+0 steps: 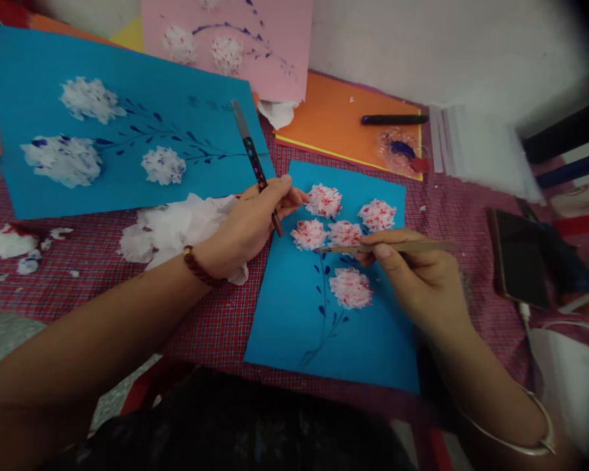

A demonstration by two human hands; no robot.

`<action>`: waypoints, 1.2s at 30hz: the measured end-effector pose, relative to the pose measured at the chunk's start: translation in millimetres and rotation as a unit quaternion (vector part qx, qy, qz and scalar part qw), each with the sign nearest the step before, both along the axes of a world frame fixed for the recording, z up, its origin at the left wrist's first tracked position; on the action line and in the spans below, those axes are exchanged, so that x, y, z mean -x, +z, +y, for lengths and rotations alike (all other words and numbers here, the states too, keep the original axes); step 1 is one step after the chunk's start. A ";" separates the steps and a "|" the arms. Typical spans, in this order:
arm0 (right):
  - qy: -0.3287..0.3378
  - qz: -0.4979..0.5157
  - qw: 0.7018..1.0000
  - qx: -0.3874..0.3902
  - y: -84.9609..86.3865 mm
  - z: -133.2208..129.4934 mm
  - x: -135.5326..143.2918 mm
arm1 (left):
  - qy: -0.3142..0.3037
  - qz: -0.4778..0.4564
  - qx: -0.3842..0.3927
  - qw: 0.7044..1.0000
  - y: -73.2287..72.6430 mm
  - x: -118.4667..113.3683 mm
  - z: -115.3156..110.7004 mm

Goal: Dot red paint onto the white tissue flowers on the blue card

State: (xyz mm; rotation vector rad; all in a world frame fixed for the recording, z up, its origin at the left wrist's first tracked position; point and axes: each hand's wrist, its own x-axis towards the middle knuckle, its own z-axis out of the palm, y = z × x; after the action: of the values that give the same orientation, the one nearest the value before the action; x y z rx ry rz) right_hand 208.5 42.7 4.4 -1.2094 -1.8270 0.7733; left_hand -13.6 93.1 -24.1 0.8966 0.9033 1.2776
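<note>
My right hand pinches a slim wooden paintbrush, its dark tip at the paper beside the red-tinted flowers. Between the fingers of my left hand is a black patterned pen with a grey upper end. The left fingertips reach the edge of a raised white and red paper flower. Below both hands lies a blue sheet bearing several such flowers, with painted dark-blue stems and leaves. The surface under the left fingers is partly hidden.
A larger blue sheet with white flowers lies left, and a pink one behind. Crumpled white tissue sits beside my left wrist. An orange sheet carries a dark marker and blue paint. A phone lies right.
</note>
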 end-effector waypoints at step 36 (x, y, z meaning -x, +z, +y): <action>0.075 -0.046 0.996 -0.022 -3.6 -6.7 -1.2 | -0.011 0.048 0.002 0.999 -1.3 1.8 1.2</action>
State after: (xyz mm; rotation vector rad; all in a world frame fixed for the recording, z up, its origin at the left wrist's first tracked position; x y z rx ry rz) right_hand 209.7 36.0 0.7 -1.1059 -2.0180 0.7666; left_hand -15.4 94.3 -25.4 0.9683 0.9678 1.2213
